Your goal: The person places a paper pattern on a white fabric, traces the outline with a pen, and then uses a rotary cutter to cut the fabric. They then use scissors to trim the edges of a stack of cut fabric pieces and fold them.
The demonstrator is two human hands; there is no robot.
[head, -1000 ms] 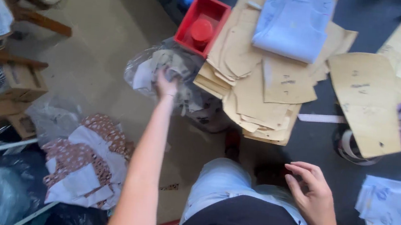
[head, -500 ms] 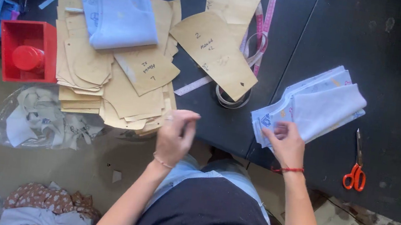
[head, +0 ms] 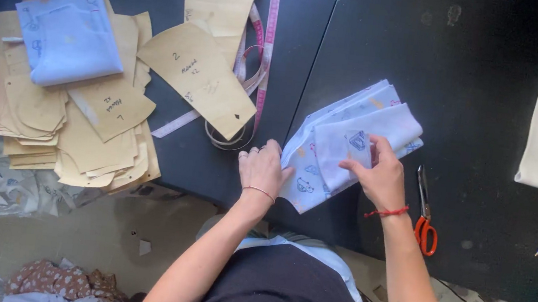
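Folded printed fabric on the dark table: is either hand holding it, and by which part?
The right hand pinches the top layer of the folded printed fabric near its middle; the left hand rests flat at its left edge.

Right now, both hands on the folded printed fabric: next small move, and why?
Probably lift the top fold with the right hand while the left hand pins the edge. The folded fabric lies bunched and uneven on the black table, right-hand fingers already pinching the upper layer.

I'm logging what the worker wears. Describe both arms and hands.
Both arms are bare, no sleeves or gloves. The left hand has rings on two fingers and a thin bracelet at the wrist. The right hand has a red string bracelet at the wrist.
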